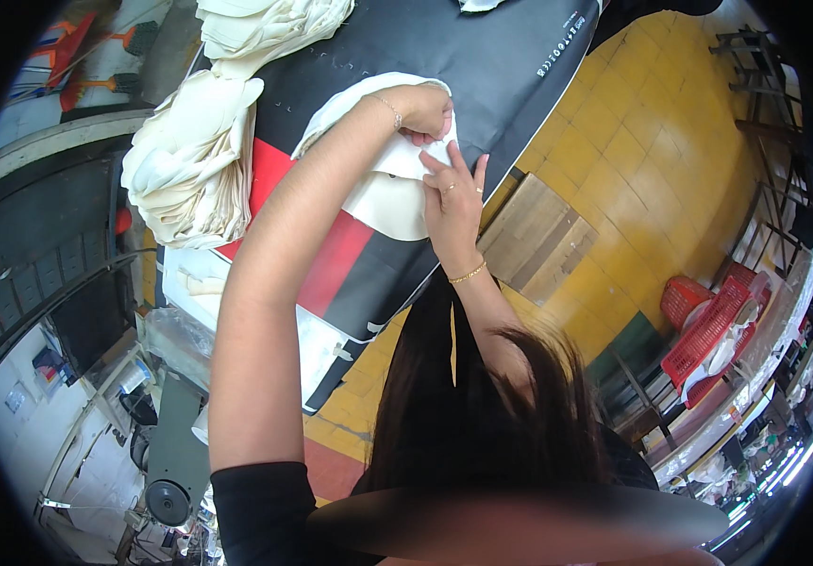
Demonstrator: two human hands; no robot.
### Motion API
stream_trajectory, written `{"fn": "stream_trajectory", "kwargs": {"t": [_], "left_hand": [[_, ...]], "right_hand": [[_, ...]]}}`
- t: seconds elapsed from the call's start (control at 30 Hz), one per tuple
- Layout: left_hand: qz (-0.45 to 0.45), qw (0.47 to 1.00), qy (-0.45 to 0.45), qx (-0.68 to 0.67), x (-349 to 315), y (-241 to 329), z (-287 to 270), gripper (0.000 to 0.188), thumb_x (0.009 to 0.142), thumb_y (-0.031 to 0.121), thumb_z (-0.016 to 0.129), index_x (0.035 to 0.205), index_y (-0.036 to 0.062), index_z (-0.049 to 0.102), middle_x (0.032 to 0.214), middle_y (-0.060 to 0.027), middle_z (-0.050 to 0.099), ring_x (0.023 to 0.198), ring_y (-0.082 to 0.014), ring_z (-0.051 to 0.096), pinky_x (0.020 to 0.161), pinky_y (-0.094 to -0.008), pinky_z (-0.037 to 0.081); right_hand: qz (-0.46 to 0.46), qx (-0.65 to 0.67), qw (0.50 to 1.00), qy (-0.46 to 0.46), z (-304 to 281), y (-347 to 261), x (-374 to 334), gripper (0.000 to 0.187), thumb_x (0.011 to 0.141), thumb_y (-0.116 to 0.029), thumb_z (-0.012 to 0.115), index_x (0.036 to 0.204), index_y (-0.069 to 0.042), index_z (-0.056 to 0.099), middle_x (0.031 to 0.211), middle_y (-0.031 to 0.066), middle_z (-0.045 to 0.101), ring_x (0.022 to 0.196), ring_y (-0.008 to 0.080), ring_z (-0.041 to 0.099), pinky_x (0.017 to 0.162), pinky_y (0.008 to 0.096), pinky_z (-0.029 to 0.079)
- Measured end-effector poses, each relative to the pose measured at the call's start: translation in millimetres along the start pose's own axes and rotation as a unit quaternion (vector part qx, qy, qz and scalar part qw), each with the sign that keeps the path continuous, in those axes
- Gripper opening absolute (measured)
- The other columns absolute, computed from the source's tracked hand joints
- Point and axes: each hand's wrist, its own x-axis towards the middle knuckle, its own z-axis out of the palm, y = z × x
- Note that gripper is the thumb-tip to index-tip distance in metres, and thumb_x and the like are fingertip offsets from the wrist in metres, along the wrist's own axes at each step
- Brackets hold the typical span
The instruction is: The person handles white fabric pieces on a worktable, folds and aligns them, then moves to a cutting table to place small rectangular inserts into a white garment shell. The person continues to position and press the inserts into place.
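Observation:
A curved cream cloth piece (354,102) lies on the black and red table covering, with a second rounded cream piece (392,209) partly under it. My left hand (428,111) reaches over the upper piece, its curled fingers gripping the cloth near the right end. Right beside it, my right hand (455,196) rests at the cloth's right edge, fingers stretched and apart, fingertips touching the fabric. What lies under the left fingers is hidden.
Tall stacks of cream cloth pieces (194,160) stand along the table's left side. A green sewing machine (175,443) is at lower left. Right of the table (510,85) are a wooden board (538,236) on the yellow tiled floor and red plastic baskets (708,335).

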Motion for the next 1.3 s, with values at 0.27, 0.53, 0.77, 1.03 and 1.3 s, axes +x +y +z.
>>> {"fn": "stream_trajectory", "kwargs": {"t": [0.27,0.53,0.77,1.03,1.3], "left_hand": [[0.02,1.0,-0.007,-0.009,-4.2,3.7,14.6,0.014,0.08,0.0,0.052,0.086,0.001,0.065,0.074,-0.0093,0.067,0.063,-0.0161,0.064,0.057,-0.0297,0.051],[0.031,0.999,-0.024,0.006,-9.2,8.9,25.2,0.012,0.08,0.001,0.055,0.085,0.0,0.066,0.073,-0.0091,0.067,0.057,-0.0154,0.063,0.055,-0.0298,0.049],[0.016,0.999,-0.035,0.016,-13.2,12.8,30.7,0.014,0.08,0.002,0.056,0.089,0.0025,0.066,0.073,-0.0073,0.068,0.057,-0.0148,0.063,0.053,-0.0305,0.048],[0.009,0.999,-0.039,0.02,-8.1,10.7,36.1,0.01,0.08,0.003,0.057,0.085,0.0042,0.065,0.069,-0.0065,0.067,0.057,-0.0146,0.064,0.052,-0.032,0.048],[0.082,0.99,0.112,0.038,-37.3,-25.2,0.5,0.009,0.087,0.007,0.055,0.087,0.002,0.062,0.069,-0.0055,0.06,0.065,-0.0145,0.06,0.063,-0.0314,0.047]], "right_hand": [[0.009,0.042,0.999,-0.017,-20.8,-11.0,-11.9,0.018,0.084,0.004,0.067,0.082,-0.008,0.054,0.105,0.0009,0.074,0.107,0.02,0.069,0.117,0.0593,0.017],[0.028,0.073,0.997,-0.028,-34.8,-24.9,-17.4,0.018,0.083,0.006,0.066,0.077,-0.005,0.054,0.099,0.0074,0.075,0.095,0.0192,0.073,0.117,0.0561,0.021],[0.043,0.108,0.992,-0.046,-39.5,-29.6,-25.4,0.018,0.085,0.006,0.065,0.077,-0.004,0.054,0.1,0.0088,0.075,0.098,0.0214,0.072,0.116,0.0536,0.026],[0.065,0.147,0.986,-0.038,-45.3,-40.8,-25.7,0.018,0.079,0.009,0.067,0.078,-0.006,0.056,0.097,0.0069,0.075,0.099,0.0214,0.072,0.113,0.0557,0.032],[-0.011,0.267,0.961,-0.071,-31.1,-49.5,-27.1,0.023,0.082,0.013,0.062,0.091,-0.005,0.052,0.111,0.0098,0.071,0.112,0.0258,0.066,0.111,0.0507,0.036]]}}
